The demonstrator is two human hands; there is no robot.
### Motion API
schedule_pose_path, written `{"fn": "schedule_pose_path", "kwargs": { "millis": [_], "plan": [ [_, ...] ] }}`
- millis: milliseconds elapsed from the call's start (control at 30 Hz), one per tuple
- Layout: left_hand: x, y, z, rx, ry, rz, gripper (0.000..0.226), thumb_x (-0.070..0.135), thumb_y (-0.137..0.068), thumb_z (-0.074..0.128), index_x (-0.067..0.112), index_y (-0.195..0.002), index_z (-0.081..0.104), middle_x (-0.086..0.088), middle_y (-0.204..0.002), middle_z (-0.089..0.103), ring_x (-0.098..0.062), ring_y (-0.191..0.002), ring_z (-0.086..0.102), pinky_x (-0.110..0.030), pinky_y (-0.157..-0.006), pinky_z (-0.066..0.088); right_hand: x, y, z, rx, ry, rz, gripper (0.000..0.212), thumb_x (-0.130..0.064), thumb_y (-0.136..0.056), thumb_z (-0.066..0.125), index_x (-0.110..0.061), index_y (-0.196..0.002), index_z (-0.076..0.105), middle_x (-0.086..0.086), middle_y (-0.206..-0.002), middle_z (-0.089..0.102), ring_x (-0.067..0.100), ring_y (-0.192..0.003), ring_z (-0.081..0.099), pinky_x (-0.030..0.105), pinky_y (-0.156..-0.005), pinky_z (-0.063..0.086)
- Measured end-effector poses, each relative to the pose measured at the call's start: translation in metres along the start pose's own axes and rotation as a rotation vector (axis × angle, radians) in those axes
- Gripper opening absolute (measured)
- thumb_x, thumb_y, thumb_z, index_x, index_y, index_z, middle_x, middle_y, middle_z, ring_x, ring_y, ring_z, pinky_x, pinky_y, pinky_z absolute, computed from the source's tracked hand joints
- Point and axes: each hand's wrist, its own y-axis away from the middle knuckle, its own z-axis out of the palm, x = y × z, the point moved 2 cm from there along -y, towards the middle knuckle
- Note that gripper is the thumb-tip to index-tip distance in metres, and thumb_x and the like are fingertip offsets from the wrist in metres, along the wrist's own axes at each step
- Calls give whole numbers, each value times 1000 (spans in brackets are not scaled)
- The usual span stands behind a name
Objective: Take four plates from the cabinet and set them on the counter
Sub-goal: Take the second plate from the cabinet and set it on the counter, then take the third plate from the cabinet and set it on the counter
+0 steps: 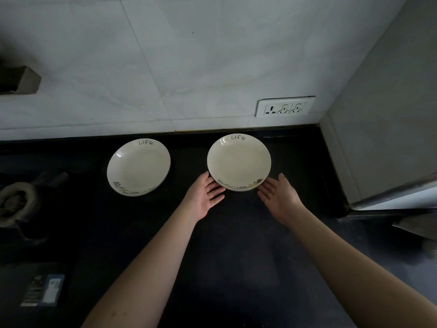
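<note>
dark counter [236, 245] under a pale tiled wall with a socket [285, 106]. below the socket sits one plate [238, 162]; a second plate [138, 168] lies well left of it. left hand [204, 197] and right hand [277, 196] are spread, fingertips at the near rim. risk: a nudge could slide it; two plates remain, likely.
</note>
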Motion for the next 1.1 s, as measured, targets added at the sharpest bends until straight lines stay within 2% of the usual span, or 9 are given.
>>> {"fn": "schedule_pose_path", "kwargs": {
  "millis": [133,267,467,567,633,700,833,933,1100],
  "plan": [
    [3,0,-2,19,-1,-17,45,42,-100,43,10,-131,55,-11,-123,65,-26,-108,65,-45,-95,51,0,0,-3,-35,38,13,61,-45,-102,32,-5,-148,32,12,-149,43,27,-137,41,41,-111,34],
    [3,5,-4,159,-148,-5,44,32,-103,41,13,-143,42,-11,-122,66,-25,-106,65,-41,-88,54,4,10,-6,-70,104,8,60,-43,-103,35,-6,-149,28,14,-151,40,29,-137,40,40,-110,35],
    [-4,32,-20,227,-602,132,54,27,-103,40,18,-153,22,-5,-126,65,-21,-115,61,-42,-102,47,18,38,-24,-145,360,11,53,-41,-101,42,-12,-145,38,10,-137,55,20,-120,57,30,-94,46],
    [-19,56,-34,261,-883,195,57,36,-101,42,19,-153,25,3,-127,64,-17,-124,53,-36,-106,39,27,55,-36,-128,555,-35,43,-41,-100,43,-18,-136,48,-1,-120,66,12,-110,63,28,-93,48],
    [-32,72,-44,253,-1023,194,56,40,-100,44,21,-151,31,3,-137,57,-15,-128,50,-30,-100,38,35,65,-44,-97,723,-98,41,-41,-101,41,-19,-134,51,-4,-118,67,9,-109,62,32,-101,46],
    [-45,87,-50,212,-1183,212,51,39,-100,45,22,-147,38,2,-144,48,-14,-129,48,-30,-102,40,42,77,-52,-80,948,-171,45,-47,-99,39,-24,-137,49,-7,-129,62,11,-119,56,33,-107,39],
    [-69,111,-62,184,-1466,322,48,41,-99,45,25,-145,41,3,-154,33,-12,-139,35,-30,-109,36,56,104,-60,-142,1411,-386,53,-51,-98,38,-28,-146,39,-10,-144,45,10,-134,40,20,-101,28],
    [-85,129,-70,218,-1620,431,52,44,-99,43,27,-148,36,2,-157,29,-13,-143,28,-33,-113,32,72,123,-59,-227,1639,-547,56,-50,-99,36,-26,-150,31,-8,-154,34,12,-140,30,24,-109,26],
    [-104,158,-80,276,-1888,594,58,48,-100,32,25,-152,27,-2,-159,26,-18,-146,22,-42,-119,23,92,147,-54,-222,1929,-750,60,-53,-100,28,-27,-153,23,-3,-160,21,16,-146,19,31,-117,17]
  ]
}}
